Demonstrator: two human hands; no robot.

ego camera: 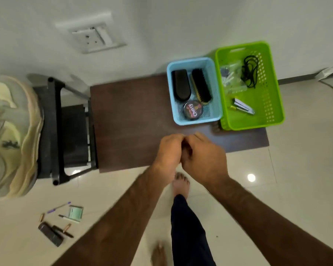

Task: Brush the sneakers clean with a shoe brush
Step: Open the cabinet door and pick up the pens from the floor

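Over the near edge of the dark brown wooden table [127,121], left hand [169,150] and right hand [204,156] meet, fingers curled; whether they hold anything is hidden. A black-bristled wooden shoe brush [201,86] lies in the light-blue plastic basket [197,121] by the far edge; a cream sneaker [10,135] sits off-table, left.

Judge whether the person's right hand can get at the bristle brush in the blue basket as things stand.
Probably yes. The bristle brush lies uncovered in the open-topped blue basket, just beyond the right hand, with only bare tabletop between them.
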